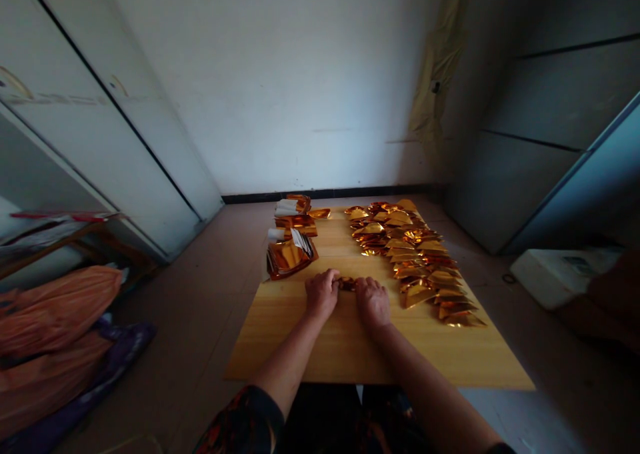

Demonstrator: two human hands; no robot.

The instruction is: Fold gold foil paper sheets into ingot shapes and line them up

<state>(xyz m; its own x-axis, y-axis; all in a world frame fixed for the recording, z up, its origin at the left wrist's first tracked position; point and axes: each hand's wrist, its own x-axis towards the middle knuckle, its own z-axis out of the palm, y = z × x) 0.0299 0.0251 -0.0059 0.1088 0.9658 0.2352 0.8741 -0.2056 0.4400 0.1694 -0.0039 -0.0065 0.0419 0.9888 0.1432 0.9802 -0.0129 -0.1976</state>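
Between my two hands, near the middle of the wooden board (345,354), is a small piece of gold foil paper (347,283). The fingers of my left hand (321,294) pinch its left end. My right hand (373,302) closes on its right end, with fingers curled and partly hiding it. To the right lie rows of folded gold foil pieces (415,254), overlapping one another. On the left side are stacks of flat foil sheets (291,255), some showing white backs, and the nearest stack is close beyond my left hand.
White cabinets (75,107) stand at the left, and a dark grey cabinet (560,101) at the right. Orange fabric or bags (55,327) are heaped at the left. A white box (545,277) sits on the floor to the right. A wall (300,94) rises behind the board.
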